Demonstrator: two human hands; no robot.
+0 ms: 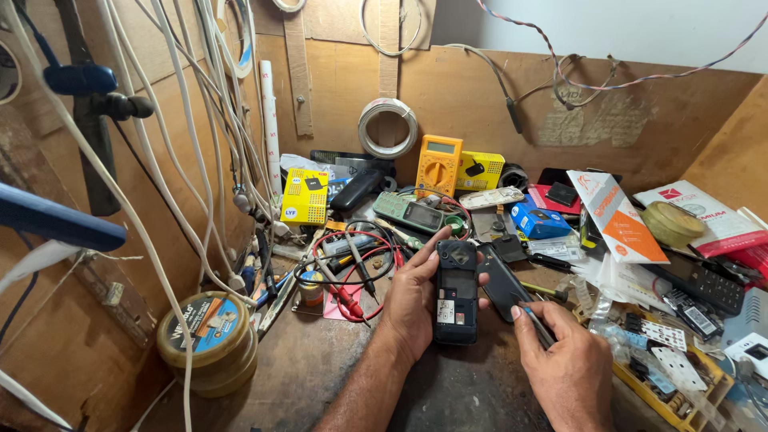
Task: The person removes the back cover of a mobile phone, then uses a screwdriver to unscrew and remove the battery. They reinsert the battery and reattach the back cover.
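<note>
— What's hidden?
— The left hand (412, 300) wraps an opened phone (457, 292) mid-worktop, covering its left edge. The right hand (564, 364) pinches a tool (534, 320), handle concealed.
— Around?
— Multimeter (438, 166) behind; red probe leads (352, 280) left.

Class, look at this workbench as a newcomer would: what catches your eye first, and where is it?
At centre, the left hand holds an opened dark phone, while the right hand holds a slim tool beside it. Behind stands a yellow multimeter; red test leads coil to the left.
</note>
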